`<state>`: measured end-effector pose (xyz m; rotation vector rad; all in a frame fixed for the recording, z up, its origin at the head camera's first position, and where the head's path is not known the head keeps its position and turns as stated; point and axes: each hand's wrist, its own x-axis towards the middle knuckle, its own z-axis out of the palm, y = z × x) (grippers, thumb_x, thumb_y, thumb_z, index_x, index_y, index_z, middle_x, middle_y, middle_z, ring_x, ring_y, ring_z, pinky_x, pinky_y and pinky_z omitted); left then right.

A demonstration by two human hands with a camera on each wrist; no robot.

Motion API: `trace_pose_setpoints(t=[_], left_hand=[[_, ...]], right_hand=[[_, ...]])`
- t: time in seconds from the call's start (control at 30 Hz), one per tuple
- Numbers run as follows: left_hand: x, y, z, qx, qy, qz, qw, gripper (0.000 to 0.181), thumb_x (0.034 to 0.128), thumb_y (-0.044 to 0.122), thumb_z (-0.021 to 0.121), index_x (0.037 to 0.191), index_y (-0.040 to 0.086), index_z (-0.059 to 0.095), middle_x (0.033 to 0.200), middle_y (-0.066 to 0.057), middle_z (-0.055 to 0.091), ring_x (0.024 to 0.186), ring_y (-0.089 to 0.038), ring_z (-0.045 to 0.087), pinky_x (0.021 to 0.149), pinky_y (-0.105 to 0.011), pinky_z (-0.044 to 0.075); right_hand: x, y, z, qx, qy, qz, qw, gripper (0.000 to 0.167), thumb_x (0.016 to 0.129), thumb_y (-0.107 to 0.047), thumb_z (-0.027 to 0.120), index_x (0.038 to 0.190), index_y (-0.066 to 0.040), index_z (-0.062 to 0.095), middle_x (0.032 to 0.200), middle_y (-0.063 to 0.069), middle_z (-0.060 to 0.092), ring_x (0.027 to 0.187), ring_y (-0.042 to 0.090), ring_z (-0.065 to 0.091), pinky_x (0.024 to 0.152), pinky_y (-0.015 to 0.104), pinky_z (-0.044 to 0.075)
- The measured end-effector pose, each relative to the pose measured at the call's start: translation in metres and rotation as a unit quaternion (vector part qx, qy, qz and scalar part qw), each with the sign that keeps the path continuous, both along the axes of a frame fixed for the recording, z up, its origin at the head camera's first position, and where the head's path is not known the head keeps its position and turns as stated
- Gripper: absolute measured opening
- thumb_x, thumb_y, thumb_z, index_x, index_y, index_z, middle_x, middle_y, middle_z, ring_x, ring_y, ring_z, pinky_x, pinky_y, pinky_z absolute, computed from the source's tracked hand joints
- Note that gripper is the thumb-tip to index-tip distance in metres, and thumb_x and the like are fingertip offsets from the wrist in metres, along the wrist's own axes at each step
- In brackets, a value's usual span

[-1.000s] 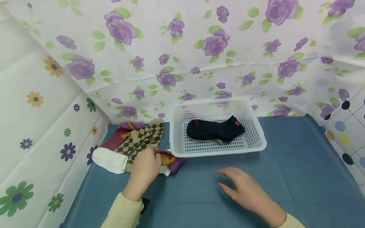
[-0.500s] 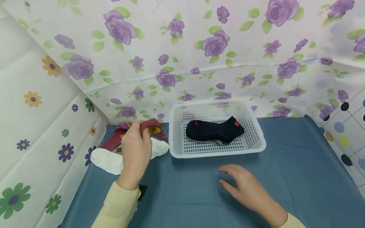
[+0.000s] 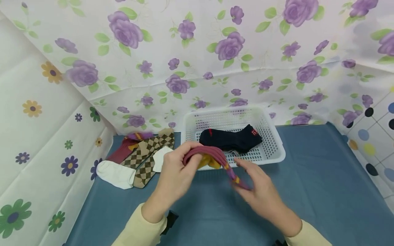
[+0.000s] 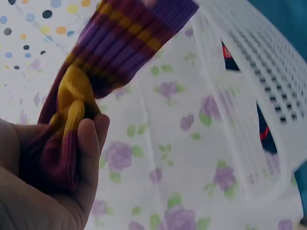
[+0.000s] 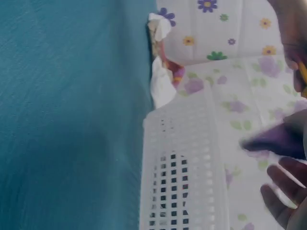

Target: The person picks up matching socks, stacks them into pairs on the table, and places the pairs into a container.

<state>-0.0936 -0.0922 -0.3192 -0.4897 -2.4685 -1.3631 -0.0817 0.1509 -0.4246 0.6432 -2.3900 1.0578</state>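
Observation:
My left hand (image 3: 176, 172) grips a maroon knit sock (image 3: 212, 151) with yellow and purple stripes, near the front of the white basket (image 3: 234, 166). In the left wrist view, fingers and thumb curl round the folded maroon and yellow part, while the striped cuff (image 4: 124, 40) stretches up and away. Beside the drooping purple end is my right hand (image 3: 261, 188), its thumb and fingers spread apart about that end. The right wrist view shows the purple end (image 5: 273, 141) blurred between thumb and fingers; whether they touch it is unclear.
Dark navy socks (image 3: 229, 139) lie inside the basket. To its left are a white sock (image 3: 115, 174), brown checkered socks (image 3: 144, 173), another white sock (image 3: 160, 159) and a maroon striped sock (image 3: 123, 150). Flowered sheets rise behind the blue table (image 3: 311, 177).
My left hand has lifted the maroon striped sock off the pile and carried it right, to the basket's front. The right hand, still at first, now has the sock's end between its spread fingers.

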Motion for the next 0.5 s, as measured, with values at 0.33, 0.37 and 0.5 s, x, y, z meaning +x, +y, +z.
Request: trace_pose_setpoints(t=[0.33, 0.37, 0.5], left_hand=[[-0.014, -0.017, -0.022, -0.017, -0.185, -0.029, 0.9822, 0.023, 0.0849, 0.011, 0.057, 0.088, 0.031, 0.068, 0.07, 0.002, 0.061, 0.048, -0.015, 0.04, 0.045, -0.026, 0.034], [-0.015, -0.018, -0.025, -0.026, -0.199, -0.025, 0.9794, 0.022, 0.0842, 0.011, 0.058, 0.086, 0.03, 0.068, 0.071, 0.002, 0.063, 0.048, -0.014, 0.041, 0.045, -0.026, 0.035], [-0.019, -0.021, -0.037, -0.055, -0.22, -0.002, 0.974, 0.022, 0.0834, 0.008, 0.058, 0.081, 0.027, 0.069, 0.072, 0.003, 0.065, 0.047, -0.014, 0.043, 0.046, -0.026, 0.036]], right_hand=[[-0.004, 0.034, 0.014, -0.071, -0.044, -0.044, 0.9955, 0.034, 0.08, 0.001, 0.07, 0.102, -0.025, 0.07, 0.096, -0.002, 0.072, 0.077, -0.002, 0.062, 0.064, 0.01, 0.049], [-0.005, 0.037, 0.017, -0.07, -0.045, -0.046, 0.9955, 0.034, 0.081, 0.002, 0.069, 0.102, -0.025, 0.071, 0.095, 0.0, 0.072, 0.077, -0.002, 0.062, 0.064, 0.01, 0.049], [-0.007, 0.047, 0.027, -0.068, -0.04, -0.056, 0.9953, 0.036, 0.082, 0.004, 0.066, 0.103, -0.025, 0.07, 0.093, 0.0, 0.072, 0.072, -0.003, 0.061, 0.059, 0.01, 0.049]])
